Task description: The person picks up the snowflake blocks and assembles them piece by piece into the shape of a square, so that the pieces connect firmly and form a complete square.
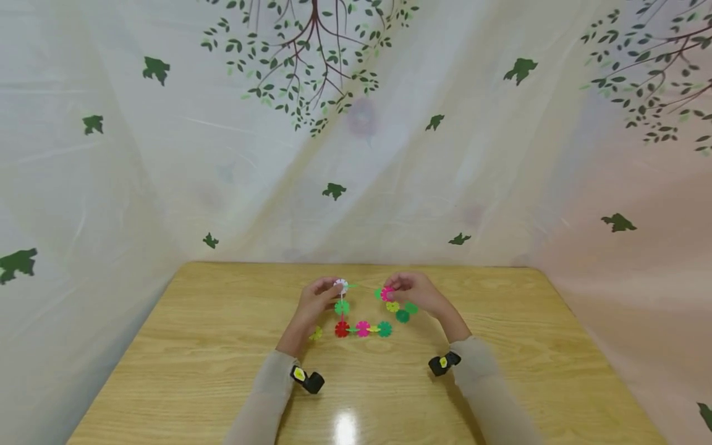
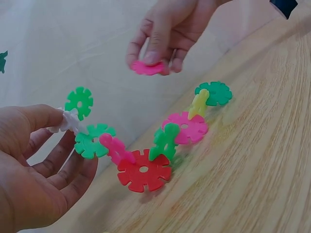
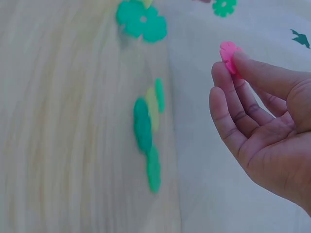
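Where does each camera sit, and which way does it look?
Head: worn on the head, looking forward and down at the pale wooden table; left hand, right hand and light cloth sleeves show.
Left wrist: worn there, looking at the chain of multicoloured notched plastic discs; left hand at left, right hand at top.
Right wrist: worn there, looking at the bright pink notched plastic disc the right hand pinches; that hand shows at right.
Shared: both wrist views show this disc.

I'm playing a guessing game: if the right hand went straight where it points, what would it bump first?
The right hand, pink disc leading, would probably meet the light green notched disc joined to the white disc in the left hand, though depth is unclear.
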`<control>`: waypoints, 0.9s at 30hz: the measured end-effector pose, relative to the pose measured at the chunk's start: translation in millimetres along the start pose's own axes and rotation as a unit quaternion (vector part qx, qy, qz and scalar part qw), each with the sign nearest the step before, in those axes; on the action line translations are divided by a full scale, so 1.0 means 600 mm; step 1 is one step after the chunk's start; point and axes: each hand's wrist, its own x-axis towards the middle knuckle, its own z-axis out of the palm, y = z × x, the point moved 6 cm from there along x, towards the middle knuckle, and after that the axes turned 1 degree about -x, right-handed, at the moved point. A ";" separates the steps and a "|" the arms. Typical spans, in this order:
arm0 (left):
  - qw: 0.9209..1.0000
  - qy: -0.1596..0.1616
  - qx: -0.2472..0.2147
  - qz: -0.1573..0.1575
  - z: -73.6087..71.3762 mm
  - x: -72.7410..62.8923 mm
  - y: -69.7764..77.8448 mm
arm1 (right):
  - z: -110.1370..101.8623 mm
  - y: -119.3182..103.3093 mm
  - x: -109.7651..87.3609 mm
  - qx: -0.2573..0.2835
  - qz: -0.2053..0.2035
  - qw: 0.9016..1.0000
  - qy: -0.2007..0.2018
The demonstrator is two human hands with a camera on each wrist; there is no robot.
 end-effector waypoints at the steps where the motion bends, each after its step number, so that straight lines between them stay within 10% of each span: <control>1: 1.000 -0.002 -0.001 0.000 0.001 0.000 0.000 | 0.004 -0.006 0.005 0.002 0.000 1.000 0.011; 27: 1.000 0.006 0.007 0.014 0.004 0.001 -0.003 | 0.058 -0.017 0.046 0.099 0.008 0.989 0.107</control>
